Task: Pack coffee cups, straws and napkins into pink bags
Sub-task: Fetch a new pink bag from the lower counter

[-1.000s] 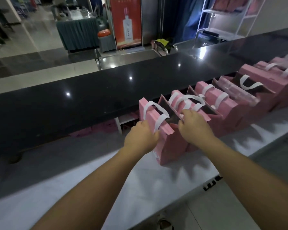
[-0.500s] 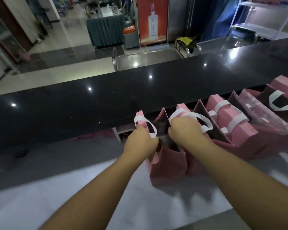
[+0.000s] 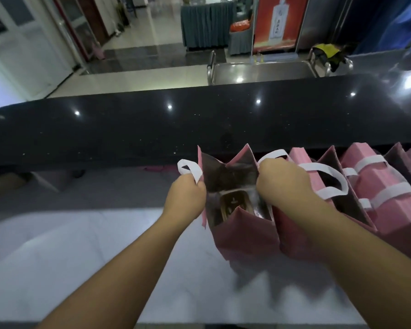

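Both my hands are on the nearest pink bag (image 3: 244, 236), which stands upright on the white worktop (image 3: 86, 252) at the left end of a row of pink bags. My left hand (image 3: 184, 199) is curled round the bag's left top edge, by the white handle (image 3: 190, 170) that loops up above my knuckles. My right hand (image 3: 281, 180) is curled round the opposite top edge, with another white handle (image 3: 328, 180) arching off to its right. Between my hands the bag's mouth is held wide, and its folded side panels stand up in points.

Down inside the bag I see something brown with a pale mark (image 3: 233, 205) on it; it is too dim to tell what it is.

Just to the right, touching my bag, stands a second bag (image 3: 301, 243), and beyond it more pink bags (image 3: 375, 186) with white handles lean one against another along the row. Behind the row runs the dark polished counter (image 3: 152, 129), speckled with reflected lights. Past it are a metal trolley (image 3: 261, 72) and a red poster (image 3: 278, 22) showing a bottle.
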